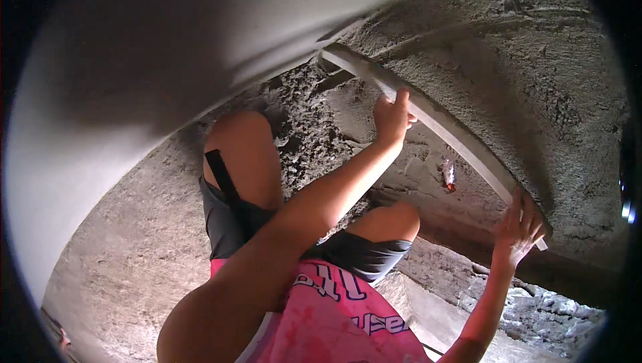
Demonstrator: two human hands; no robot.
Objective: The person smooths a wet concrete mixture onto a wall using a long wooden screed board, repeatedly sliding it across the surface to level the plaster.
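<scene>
A long bar is held in both hands, slanting between the two sets of fingers across a rough grey surface. By the left hand it is gripped along its upper half, thumb and fingers closed on its edge. By the right hand it is clasped near its lower end, which juts just past the fingers. Beyond the left fingers, the bar's other end is brought close to a white wall; whether it touches cannot be told. Rubble is spread left of the left fingers, and a small wrapper is seen between both hands, below the bar.
</scene>
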